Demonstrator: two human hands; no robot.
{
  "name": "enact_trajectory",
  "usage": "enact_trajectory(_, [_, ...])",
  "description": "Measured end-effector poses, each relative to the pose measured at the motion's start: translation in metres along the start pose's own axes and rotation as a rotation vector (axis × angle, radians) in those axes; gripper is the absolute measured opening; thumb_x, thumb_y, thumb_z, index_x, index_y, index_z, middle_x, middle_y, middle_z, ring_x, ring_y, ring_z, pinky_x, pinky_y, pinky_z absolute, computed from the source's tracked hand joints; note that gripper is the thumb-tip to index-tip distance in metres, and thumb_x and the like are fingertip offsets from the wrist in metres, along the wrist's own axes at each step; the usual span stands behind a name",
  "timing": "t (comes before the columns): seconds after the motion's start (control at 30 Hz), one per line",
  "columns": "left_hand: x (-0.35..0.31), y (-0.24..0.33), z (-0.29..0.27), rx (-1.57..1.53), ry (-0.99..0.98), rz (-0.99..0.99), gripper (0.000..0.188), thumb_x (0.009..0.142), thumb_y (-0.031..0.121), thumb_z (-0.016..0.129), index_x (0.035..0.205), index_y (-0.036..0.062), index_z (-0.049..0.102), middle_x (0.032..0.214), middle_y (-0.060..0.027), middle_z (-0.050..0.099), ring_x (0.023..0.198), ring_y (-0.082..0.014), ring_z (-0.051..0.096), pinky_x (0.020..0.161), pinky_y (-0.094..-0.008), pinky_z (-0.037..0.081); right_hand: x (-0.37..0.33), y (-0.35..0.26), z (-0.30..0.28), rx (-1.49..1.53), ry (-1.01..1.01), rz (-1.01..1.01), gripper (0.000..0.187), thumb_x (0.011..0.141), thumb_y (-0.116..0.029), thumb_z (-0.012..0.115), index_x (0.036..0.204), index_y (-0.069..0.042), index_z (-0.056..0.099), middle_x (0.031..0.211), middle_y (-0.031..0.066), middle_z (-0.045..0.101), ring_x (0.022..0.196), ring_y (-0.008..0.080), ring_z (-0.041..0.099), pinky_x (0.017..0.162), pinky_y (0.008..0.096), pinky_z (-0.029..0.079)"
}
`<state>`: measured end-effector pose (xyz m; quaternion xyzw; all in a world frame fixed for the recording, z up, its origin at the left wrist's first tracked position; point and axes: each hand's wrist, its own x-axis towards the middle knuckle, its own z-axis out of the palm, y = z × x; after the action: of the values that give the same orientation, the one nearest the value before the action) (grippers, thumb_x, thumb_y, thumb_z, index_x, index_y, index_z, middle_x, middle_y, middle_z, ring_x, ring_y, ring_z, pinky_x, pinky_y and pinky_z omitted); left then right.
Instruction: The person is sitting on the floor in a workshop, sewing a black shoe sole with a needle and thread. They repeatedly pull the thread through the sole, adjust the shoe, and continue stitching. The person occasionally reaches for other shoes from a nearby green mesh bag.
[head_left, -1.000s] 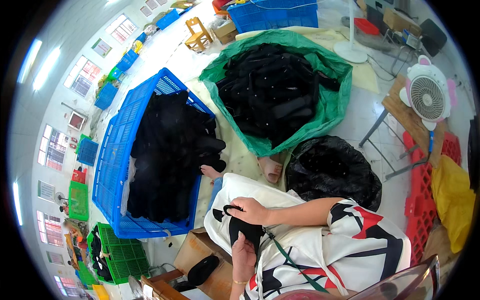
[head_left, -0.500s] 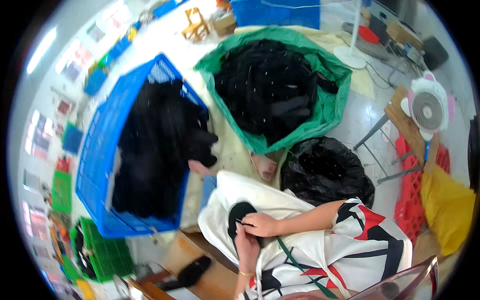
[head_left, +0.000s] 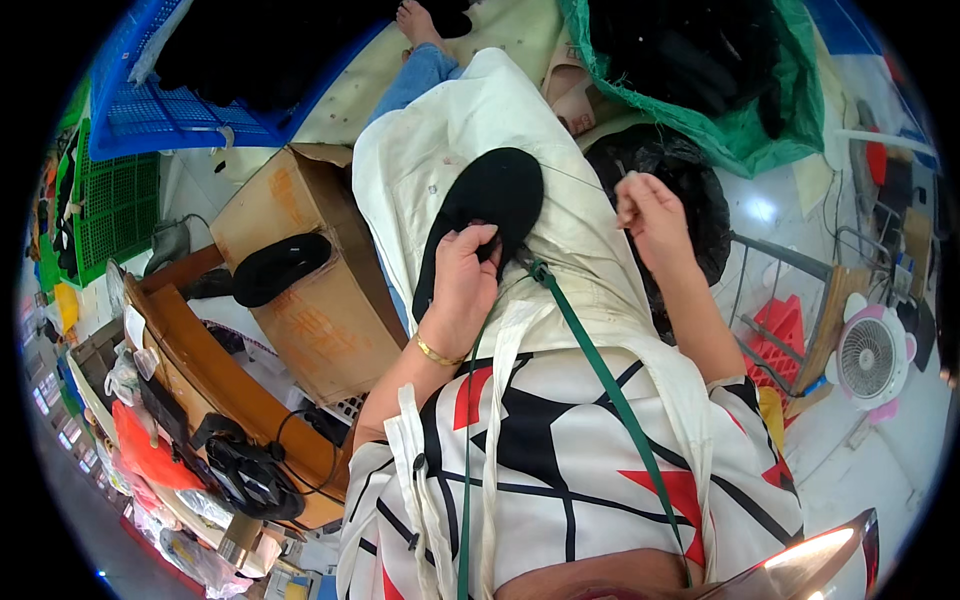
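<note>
Loaded crates [head_left: 180, 125] and sack [head_left: 745, 155] show a workshop.

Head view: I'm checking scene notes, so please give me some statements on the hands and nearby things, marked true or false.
1. The left hand holds a black piece. True.
2. The right hand touches the same piece. False: the right hand is apart from it.
3. The green sack has black things in it. True.
4. The fan is at the picture's left. False: the fan is at the right.
</note>
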<state>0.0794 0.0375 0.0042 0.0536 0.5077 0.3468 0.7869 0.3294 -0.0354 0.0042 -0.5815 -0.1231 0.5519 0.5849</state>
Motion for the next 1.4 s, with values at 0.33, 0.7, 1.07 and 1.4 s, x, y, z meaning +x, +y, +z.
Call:
enact_trajectory(0.33, [-0.009, -0.001, 0.014, 0.209, -0.067, -0.030, 0.010, 0.085, 0.004, 0.069, 0.086, 0.0087, 0.059, 0.085, 0.0000, 0.064, 0.078, -0.0109, 0.062, 0.073, -0.0286, 0.050, 0.029, -0.037, -0.017, 0.352, 0.037, -0.276, 0.014, 0.100, -0.016, 0.057, 0.098, -0.003, 0.061, 0.088, 0.0037, 0.060, 0.076, 0.0140, 0.060, 0.098, 0.0482, 0.052])
enact_trajectory(0.7, [-0.002, 0.003, 0.009, 0.202, -0.082, -0.005, 0.016, 0.084, 0.006, 0.068, 0.079, 0.0139, 0.056, 0.079, 0.0048, 0.060, 0.075, -0.0076, 0.058, 0.069, -0.0258, 0.043, 0.001, -0.044, -0.060, 0.304, 0.186, -0.219, 0.013, 0.100, -0.015, 0.058, 0.096, -0.002, 0.059, 0.082, 0.0025, 0.057, 0.073, 0.0123, 0.056, 0.096, 0.0435, 0.054])
enact_trajectory(1.07, [-0.007, 0.009, 0.021, 0.063, -0.155, -0.012, 0.023, 0.095, 0.026, 0.065, 0.105, 0.0050, 0.069, 0.101, -0.0037, 0.072, 0.091, -0.0138, 0.067, 0.085, -0.0282, 0.050, -0.007, 0.013, 0.027, -0.733, -0.077, -0.463, 0.010, 0.092, -0.012, 0.065, 0.098, -0.004, 0.066, 0.084, 0.0037, 0.063, 0.074, 0.0130, 0.061, 0.065, 0.0274, 0.049])
enact_trajectory(1.4, [-0.001, 0.006, 0.012, 0.180, -0.085, -0.031, 0.036, 0.093, 0.041, 0.069, 0.094, 0.0044, 0.064, 0.094, -0.0040, 0.067, 0.085, -0.0118, 0.062, 0.076, -0.0307, 0.047, 0.017, 0.006, 0.105, -0.876, -0.519, -0.626, 0.011, 0.088, -0.011, 0.063, 0.097, -0.005, 0.067, 0.087, 0.0109, 0.063, 0.082, 0.0287, 0.063, 0.072, 0.0377, 0.050])
